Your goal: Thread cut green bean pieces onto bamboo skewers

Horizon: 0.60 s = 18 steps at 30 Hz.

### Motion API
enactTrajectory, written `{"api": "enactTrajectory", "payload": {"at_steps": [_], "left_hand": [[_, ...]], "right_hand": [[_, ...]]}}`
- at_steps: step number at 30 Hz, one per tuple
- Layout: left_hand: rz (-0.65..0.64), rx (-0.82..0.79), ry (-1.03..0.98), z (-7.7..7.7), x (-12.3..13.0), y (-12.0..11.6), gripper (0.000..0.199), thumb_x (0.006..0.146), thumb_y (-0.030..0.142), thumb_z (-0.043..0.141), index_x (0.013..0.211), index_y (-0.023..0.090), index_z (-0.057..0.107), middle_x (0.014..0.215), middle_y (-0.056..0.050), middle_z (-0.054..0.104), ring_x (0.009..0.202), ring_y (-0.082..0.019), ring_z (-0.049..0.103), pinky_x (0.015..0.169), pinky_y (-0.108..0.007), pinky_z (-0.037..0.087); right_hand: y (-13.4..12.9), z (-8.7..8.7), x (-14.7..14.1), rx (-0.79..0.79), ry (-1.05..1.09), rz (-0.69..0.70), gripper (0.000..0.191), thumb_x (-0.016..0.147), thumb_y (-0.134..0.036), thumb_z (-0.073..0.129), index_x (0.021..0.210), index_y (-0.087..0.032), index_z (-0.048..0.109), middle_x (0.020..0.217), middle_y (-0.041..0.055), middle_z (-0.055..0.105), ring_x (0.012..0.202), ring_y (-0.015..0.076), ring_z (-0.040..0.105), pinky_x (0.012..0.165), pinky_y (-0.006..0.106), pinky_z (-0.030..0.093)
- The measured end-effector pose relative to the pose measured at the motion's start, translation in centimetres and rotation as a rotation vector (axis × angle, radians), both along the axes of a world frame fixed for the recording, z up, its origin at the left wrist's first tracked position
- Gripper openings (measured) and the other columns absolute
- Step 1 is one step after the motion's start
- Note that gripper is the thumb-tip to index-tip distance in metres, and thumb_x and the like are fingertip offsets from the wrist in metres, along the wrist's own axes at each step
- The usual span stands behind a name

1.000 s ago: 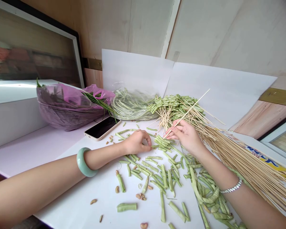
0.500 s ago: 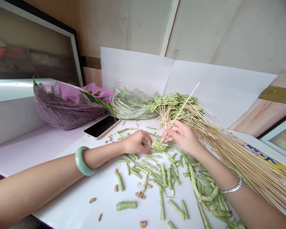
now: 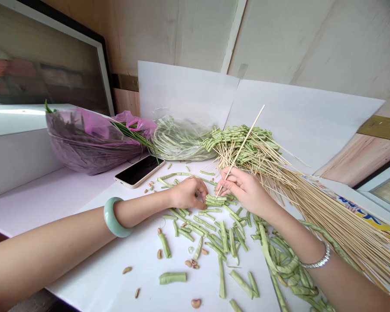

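Pinched in my right hand (image 3: pixel 238 186) is a bamboo skewer (image 3: pixel 247 136), slanting up and to the right. Its lower tip meets a small row of cut green bean pieces (image 3: pixel 215 200); whether it has gone into them I cannot tell. My left hand (image 3: pixel 190 193) has its fingers curled at the left end of that row, holding it on the white table. Loose bean pieces (image 3: pixel 225 238) lie scattered in front of both hands. Behind my right hand is a pile of skewered beans (image 3: pixel 237 138), their bare stick ends pointing forward.
Bare bamboo skewers (image 3: pixel 338 221) fan out along the right, beside whole long beans (image 3: pixel 282 260). A phone (image 3: pixel 139 172) lies at the back left, near a purple bag of greens (image 3: pixel 94 147) and a clear bag of long beans (image 3: pixel 178 141). Loose seeds (image 3: pixel 196 303) dot the front.
The skewer's lower tip has shifted slightly left and down against the bean row, and my right hand has moved a little left. My left hand stays at the row.
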State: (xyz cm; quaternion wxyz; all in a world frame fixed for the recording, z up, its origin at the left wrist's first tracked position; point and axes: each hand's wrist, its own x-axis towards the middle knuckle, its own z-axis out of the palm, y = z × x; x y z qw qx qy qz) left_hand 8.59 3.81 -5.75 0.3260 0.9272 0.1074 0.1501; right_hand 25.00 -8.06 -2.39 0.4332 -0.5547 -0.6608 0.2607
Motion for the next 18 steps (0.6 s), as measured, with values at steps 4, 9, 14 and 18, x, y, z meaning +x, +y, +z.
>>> {"api": "enactTrajectory", "payload": {"at_steps": [4,9,14,18], "left_hand": [[-0.005,-0.011,0.011,-0.1,0.0,0.1,0.007,0.062,0.018,0.075,0.065,0.014,0.070,0.093,-0.005,0.068,0.082,-0.016,0.059,0.072,-0.023,0.042],[-0.004,-0.014,0.015,-0.3,0.1,0.2,0.008,0.061,0.019,0.075,0.065,0.015,0.069,0.093,-0.004,0.068,0.080,-0.016,0.059,0.070,-0.024,0.042],[0.000,-0.018,0.022,-0.3,0.2,0.2,0.008,0.061,0.021,0.075,0.065,0.015,0.069,0.093,-0.004,0.067,0.080,-0.016,0.058,0.071,-0.024,0.042],[0.002,-0.026,0.027,-0.2,0.1,0.0,0.008,0.061,0.018,0.074,0.064,0.015,0.068,0.093,-0.004,0.067,0.083,-0.017,0.058,0.075,-0.025,0.041]], "right_hand": [[-0.1,0.0,-0.3,0.008,-0.034,0.003,0.006,0.089,-0.027,0.051,0.087,-0.022,0.049,0.072,0.0003,0.068,0.068,0.0178,0.069,0.068,0.032,0.059],[0.0,-0.2,-0.4,0.022,-0.057,-0.005,0.003,0.088,-0.024,0.052,0.088,-0.022,0.052,0.068,-0.0014,0.066,0.066,0.0174,0.069,0.067,0.031,0.059],[0.2,-0.7,-0.1,0.023,-0.038,0.018,0.001,0.088,-0.022,0.051,0.088,-0.022,0.052,0.071,-0.0025,0.067,0.066,0.0160,0.070,0.065,0.028,0.059],[0.2,-1.1,0.3,0.026,-0.034,0.021,0.003,0.088,-0.021,0.052,0.089,-0.022,0.054,0.076,-0.0024,0.066,0.069,0.0158,0.070,0.069,0.028,0.059]]}}
